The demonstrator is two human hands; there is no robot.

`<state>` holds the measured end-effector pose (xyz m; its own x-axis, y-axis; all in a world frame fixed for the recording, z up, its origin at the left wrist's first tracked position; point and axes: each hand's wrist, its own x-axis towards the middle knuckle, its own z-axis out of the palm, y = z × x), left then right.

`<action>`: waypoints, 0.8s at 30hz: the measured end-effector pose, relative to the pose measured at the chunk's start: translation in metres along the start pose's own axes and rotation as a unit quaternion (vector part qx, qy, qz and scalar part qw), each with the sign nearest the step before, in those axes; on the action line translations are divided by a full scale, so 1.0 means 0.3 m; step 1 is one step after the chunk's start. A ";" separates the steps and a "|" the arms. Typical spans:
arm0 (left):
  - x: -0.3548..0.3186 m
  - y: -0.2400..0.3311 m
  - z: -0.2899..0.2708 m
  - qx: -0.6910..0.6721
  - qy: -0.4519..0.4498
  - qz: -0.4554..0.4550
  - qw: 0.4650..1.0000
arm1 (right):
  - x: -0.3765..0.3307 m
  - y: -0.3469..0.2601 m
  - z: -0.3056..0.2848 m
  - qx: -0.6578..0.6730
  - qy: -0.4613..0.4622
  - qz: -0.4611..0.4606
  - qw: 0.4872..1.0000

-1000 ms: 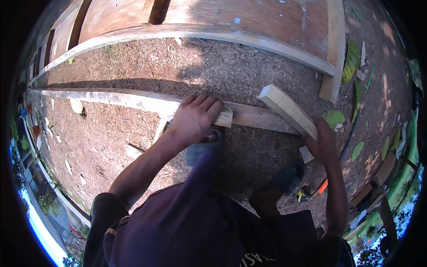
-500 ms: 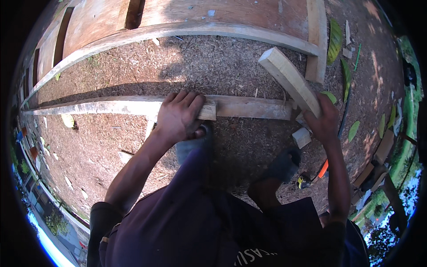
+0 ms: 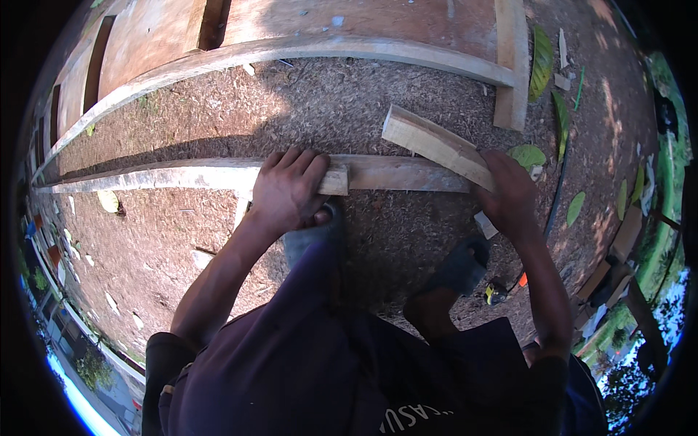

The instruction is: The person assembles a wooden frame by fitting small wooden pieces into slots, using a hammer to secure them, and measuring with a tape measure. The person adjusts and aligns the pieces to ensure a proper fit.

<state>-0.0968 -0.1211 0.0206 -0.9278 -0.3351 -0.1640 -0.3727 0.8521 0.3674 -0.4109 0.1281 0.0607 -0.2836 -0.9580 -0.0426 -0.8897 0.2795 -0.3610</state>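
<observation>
A long, pale wooden beam [image 3: 182, 175] runs from the far left to the middle of the ground. My left hand [image 3: 287, 185] is closed over its near right end, fingers curled across the far side. Just past that end lies a flatter, browner board [image 3: 407, 173], roughly in line with the beam. My right hand [image 3: 509, 192] grips a short squared wood block [image 3: 435, 144] by its right end. The block slants up to the left above the board, its left end angled away from me. Whether the block touches the board I cannot tell.
A large plywood panel with a wooden frame [image 3: 407, 51] lies at the far side. Near my right foot are a small wood offcut [image 3: 486, 225] and a yellow-and-black tape measure [image 3: 496, 292]. Leaves [image 3: 540, 65] and a dark cable [image 3: 556, 211] lie to the right.
My right hand has moved slightly left, turning the block so its free end swings left and lower, closer to the board. My left hand stays on the beam.
</observation>
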 end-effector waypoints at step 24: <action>0.005 -0.009 0.007 0.001 0.023 0.020 1.000 | 0.005 -0.003 0.002 0.025 -0.006 -0.024 0.999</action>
<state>-0.0973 -0.1229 0.0174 -0.9416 -0.3192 -0.1073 -0.3358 0.8657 0.3711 -0.4104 0.1263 0.0605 -0.2369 -0.9708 -0.0363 -0.8829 0.2308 -0.4090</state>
